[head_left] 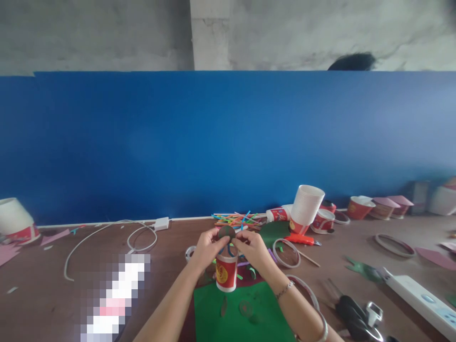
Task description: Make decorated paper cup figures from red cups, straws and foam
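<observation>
Seems to be positioning a dark green disc (pixel 226 231) just above an upright red-and-white paper cup (pixel 226 275) at the bench (pixel 42 299), with left fingers (pixel 221 242) and right fingers (pixel 244 236) clamped on the disc's opposite edges, probably needing steady, level alignment next.

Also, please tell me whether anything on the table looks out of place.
Yes. Beyond the right hand, a paper cup lies on its side, while the cup stack beside it stands. The colourful sticks lie in an untidy heap.
</observation>
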Available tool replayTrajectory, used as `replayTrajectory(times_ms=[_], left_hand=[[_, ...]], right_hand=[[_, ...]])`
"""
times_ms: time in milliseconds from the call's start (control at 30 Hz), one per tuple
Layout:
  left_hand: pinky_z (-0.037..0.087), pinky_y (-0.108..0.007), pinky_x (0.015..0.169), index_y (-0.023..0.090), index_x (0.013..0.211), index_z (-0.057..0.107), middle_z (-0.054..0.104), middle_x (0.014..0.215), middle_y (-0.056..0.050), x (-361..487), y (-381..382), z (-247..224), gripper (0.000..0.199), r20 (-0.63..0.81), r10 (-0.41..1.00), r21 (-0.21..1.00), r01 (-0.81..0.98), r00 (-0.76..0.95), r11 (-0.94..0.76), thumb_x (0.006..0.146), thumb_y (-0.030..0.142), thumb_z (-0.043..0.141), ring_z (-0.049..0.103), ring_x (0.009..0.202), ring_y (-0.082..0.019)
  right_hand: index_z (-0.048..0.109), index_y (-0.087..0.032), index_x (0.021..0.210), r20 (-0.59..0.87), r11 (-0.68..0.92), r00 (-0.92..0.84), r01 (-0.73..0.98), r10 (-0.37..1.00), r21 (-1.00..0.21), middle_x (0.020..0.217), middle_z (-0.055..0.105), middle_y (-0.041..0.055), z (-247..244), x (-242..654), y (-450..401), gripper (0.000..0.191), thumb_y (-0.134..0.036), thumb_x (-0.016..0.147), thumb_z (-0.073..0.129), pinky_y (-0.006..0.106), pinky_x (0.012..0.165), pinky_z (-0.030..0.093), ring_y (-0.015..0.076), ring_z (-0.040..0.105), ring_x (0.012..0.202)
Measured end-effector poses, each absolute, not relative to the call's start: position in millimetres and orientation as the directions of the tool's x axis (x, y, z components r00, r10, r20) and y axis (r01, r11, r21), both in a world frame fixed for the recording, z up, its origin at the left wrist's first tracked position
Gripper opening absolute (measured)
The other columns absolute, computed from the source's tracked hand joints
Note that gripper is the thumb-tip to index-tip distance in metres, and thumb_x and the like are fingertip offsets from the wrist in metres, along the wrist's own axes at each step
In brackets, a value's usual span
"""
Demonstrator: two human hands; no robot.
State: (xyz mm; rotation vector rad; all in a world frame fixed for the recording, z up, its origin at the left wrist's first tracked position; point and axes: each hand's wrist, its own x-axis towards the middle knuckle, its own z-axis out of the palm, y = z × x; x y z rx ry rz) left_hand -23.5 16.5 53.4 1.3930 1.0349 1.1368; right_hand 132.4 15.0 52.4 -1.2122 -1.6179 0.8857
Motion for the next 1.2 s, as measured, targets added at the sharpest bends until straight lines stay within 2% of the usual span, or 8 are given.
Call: replayTrajectory(times_ms=[133, 267, 433, 633, 833, 1033, 1200], left_hand=[[0.049, -0.026, 0.067, 0.011, 0.092, 0.070, 0.072, 0.080, -0.007, -22.5, 14.0, 59.0, 0.032, 0.167, 0.967, 0.984, 0.027, 0.192, -0.175, 0.071, 0.035, 0.067, 0.064, 0.072, -0.020], [0.049, -0.028, 0.071, 0.011, 0.091, 0.071, 0.072, 0.083, -0.008, -22.1, 10.8, 65.7, 0.033, 0.197, 0.960, 0.979, 0.015, 0.201, -0.204, 0.069, 0.036, 0.069, 0.064, 0.075, -0.022], [0.049, -0.029, 0.073, 0.010, 0.090, 0.071, 0.072, 0.084, -0.008, -21.5, 11.5, 64.7, 0.033, 0.235, 0.953, 0.971, 0.006, 0.190, -0.240, 0.069, 0.035, 0.070, 0.064, 0.076, -0.022], [0.049, -0.026, 0.065, 0.011, 0.095, 0.069, 0.071, 0.081, -0.007, -23.3, 15.4, 54.5, 0.034, 0.165, 0.970, 0.983, 0.050, 0.177, -0.176, 0.071, 0.035, 0.068, 0.064, 0.073, -0.021], [0.049, -0.027, 0.068, 0.011, 0.092, 0.070, 0.072, 0.079, -0.007, -21.0, 9.8, 63.4, 0.032, 0.221, 0.958, 0.974, 0.009, 0.185, -0.227, 0.071, 0.036, 0.068, 0.064, 0.076, -0.022], [0.048, -0.025, 0.065, 0.011, 0.083, 0.071, 0.071, 0.075, -0.005, -21.5, 9.6, 63.3, 0.026, 0.221, 0.964, 0.970, 0.067, 0.151, -0.233, 0.069, 0.034, 0.068, 0.063, 0.072, -0.020], [0.045, -0.023, 0.059, 0.012, 0.084, 0.069, 0.069, 0.072, -0.003, -23.3, 14.9, 53.1, 0.026, 0.178, 0.968, 0.969, 0.138, 0.176, -0.203, 0.069, 0.032, 0.067, 0.060, 0.064, -0.016]], right_hand=[[0.062, -0.016, 0.066, 0.242, 0.266, -0.120, 0.284, 0.963, -0.921, 0.057, 0.061, -0.0003, 53.6, 132.2, 14.1, 0.018, -0.030, 0.074, 0.055, 0.024, 0.054, 0.038, 0.0132, 0.051, 0.055], [0.059, -0.016, 0.063, 0.279, 0.296, -0.101, 0.278, 0.955, -0.914, 0.055, 0.056, -0.0017, 57.8, 131.3, 11.3, 0.021, -0.033, 0.075, 0.056, 0.023, 0.052, 0.036, 0.0118, 0.047, 0.053], [0.058, -0.017, 0.063, 0.257, 0.277, -0.111, 0.245, 0.960, -0.929, 0.052, 0.052, -0.0030, 60.1, 130.7, 9.4, 0.021, -0.035, 0.075, 0.056, 0.022, 0.048, 0.032, 0.0104, 0.043, 0.048], [0.058, -0.017, 0.064, 0.272, 0.289, -0.099, 0.254, 0.957, -0.923, 0.054, 0.052, -0.0023, 64.9, 131.6, 7.1, 0.021, -0.034, 0.075, 0.054, 0.023, 0.048, 0.033, 0.0109, 0.043, 0.048], [0.058, -0.018, 0.060, 0.294, 0.313, -0.107, 0.311, 0.950, -0.897, 0.054, 0.053, -0.0018, 66.9, 131.1, 6.0, 0.020, -0.032, 0.074, 0.055, 0.023, 0.050, 0.034, 0.0116, 0.044, 0.051], [0.064, -0.017, 0.073, 0.287, 0.309, -0.122, 0.248, 0.950, -0.918, 0.061, 0.059, 0.0000, 66.5, 131.5, 6.2, 0.017, -0.032, 0.076, 0.055, 0.023, 0.052, 0.038, 0.0127, 0.048, 0.055], [0.063, -0.018, 0.065, 0.311, 0.323, -0.089, 0.309, 0.946, -0.894, 0.054, 0.056, -0.0007, 66.9, 131.8, 5.2, 0.021, -0.033, 0.076, 0.055, 0.024, 0.048, 0.036, 0.0120, 0.045, 0.049]])
